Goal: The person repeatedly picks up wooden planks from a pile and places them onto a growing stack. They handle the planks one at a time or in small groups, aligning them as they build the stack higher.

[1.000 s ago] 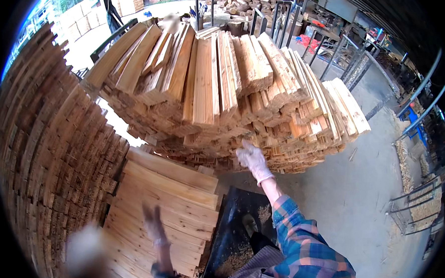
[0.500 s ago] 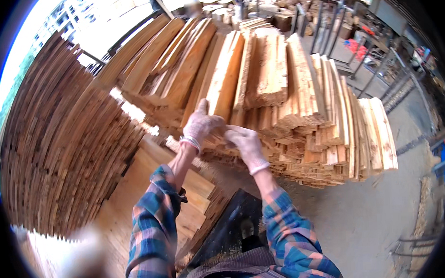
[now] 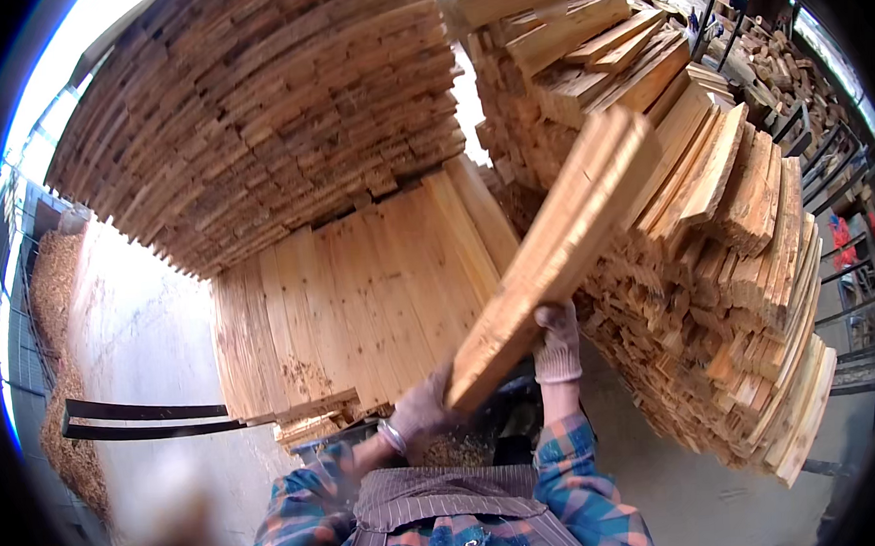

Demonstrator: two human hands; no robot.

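The person beside me has a thick length of timber (image 3: 554, 258) up in both hands, slanting over the right edge of the low board stack (image 3: 360, 296), its far end out in front of the rough plank pile (image 3: 721, 280); whether that end touches the pile, I can't tell. The gloved left hand (image 3: 422, 410) holds the near end, just off the low stack's near right corner. The gloved right hand (image 3: 558, 341) grips the timber's right side a little farther up, most of its fingers hidden. Lines run along the timber, so it may be one piece or several. A tall stack (image 3: 284, 114) rises along the low stack's far edge, wood crumbs (image 3: 303, 376) lie toward its near left corner, and two dark bars (image 3: 151, 413) jut out from that corner.
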